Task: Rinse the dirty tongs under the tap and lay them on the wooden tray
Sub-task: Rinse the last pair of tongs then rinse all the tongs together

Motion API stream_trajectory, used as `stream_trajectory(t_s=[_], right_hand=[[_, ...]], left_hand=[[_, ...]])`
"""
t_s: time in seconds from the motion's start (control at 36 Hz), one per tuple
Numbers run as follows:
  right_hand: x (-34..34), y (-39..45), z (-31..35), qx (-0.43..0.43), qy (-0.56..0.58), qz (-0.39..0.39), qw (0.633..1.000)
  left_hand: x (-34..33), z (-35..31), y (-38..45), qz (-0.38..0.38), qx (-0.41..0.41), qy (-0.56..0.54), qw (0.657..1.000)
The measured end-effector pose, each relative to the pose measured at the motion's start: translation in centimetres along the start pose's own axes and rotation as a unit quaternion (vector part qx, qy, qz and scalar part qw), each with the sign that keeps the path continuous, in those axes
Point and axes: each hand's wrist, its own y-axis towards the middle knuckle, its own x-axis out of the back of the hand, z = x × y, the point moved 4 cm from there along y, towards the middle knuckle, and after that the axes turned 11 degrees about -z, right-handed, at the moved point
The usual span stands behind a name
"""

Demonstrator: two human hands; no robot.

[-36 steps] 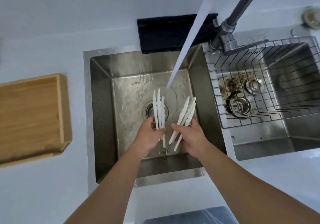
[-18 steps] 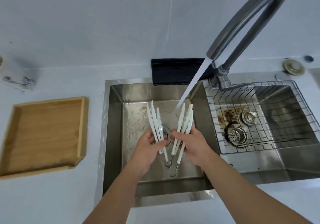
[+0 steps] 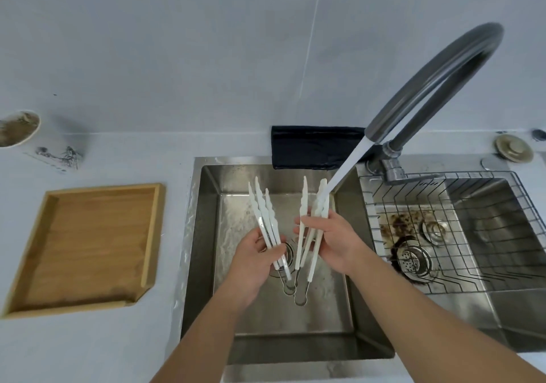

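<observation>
My left hand (image 3: 254, 257) grips a bundle of white tongs (image 3: 261, 211) over the left sink basin (image 3: 204, 234), tips pointing away from me. My right hand (image 3: 332, 242) grips a second bundle of white tongs (image 3: 320, 200); the tips of this bundle sit in the running water stream (image 3: 350, 165) from the curved grey tap (image 3: 437, 78). Metal hanging loops of both bundles dangle below my hands. The wooden tray (image 3: 88, 243) lies on the counter to the left of the sink, with nothing in it.
A black cloth (image 3: 310, 146) hangs over the sink's back edge. The right basin holds a wire rack (image 3: 443, 205) above a stained bottom with a drain strainer (image 3: 410, 260). A dirty bowl (image 3: 16, 128) sits far left, a sink plug (image 3: 514, 147) far right.
The view has tilted up, so more wall and tap show. Both hands lifted the tongs higher, and the right bundle's tips moved into the water stream.
</observation>
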Motion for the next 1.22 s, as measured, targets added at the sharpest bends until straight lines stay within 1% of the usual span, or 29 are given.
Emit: stream_trajectory(t_s=[0.11,0.22,0.56,0.64,0.75,0.86,0.92,1.03,1.14,1.22], right_hand=[[-0.2,0.7,1.0,0.020,-0.042,0.003,0.999],[-0.2,1.6,1.7,0.037,-0.074,-0.020,0.996],[-1.1,2.8,4.9,0.061,-0.086,-0.012,0.994],[-1.0,2.5,6.0,0.079,-0.099,-0.013,0.992],[0.3,1.9,7.3,0.092,-0.071,-0.039,0.992],[1.8,0.6,8.4,0.112,-0.064,-0.045,0.991],[2.6,0.1,8.8,0.119,-0.055,-0.050,0.990],[4.3,-0.4,9.2,0.124,-0.055,-0.080,0.988],[5.4,-1.0,9.2,0.112,-0.038,-0.095,0.988],[6.0,-1.5,8.8,0.102,-0.030,-0.102,0.989]], left_hand=[[-0.5,-0.5,0.6,-0.012,-0.023,0.005,1.000],[-1.0,-1.2,1.0,-0.015,-0.032,-0.002,0.999],[-1.6,-4.6,2.3,-0.021,-0.045,-0.032,0.998],[-2.5,-5.5,2.3,-0.003,-0.048,-0.043,0.998],[-4.0,-6.5,2.2,0.022,-0.053,-0.046,0.997],[-5.9,-7.2,1.6,0.052,-0.060,-0.029,0.996],[-6.7,-7.4,1.3,0.067,-0.054,-0.026,0.996],[-7.9,-7.7,0.8,0.072,-0.027,-0.017,0.997],[-8.7,-7.9,0.2,0.084,0.003,-0.028,0.996],[-9.1,-7.9,-0.2,0.093,0.005,-0.029,0.995]])
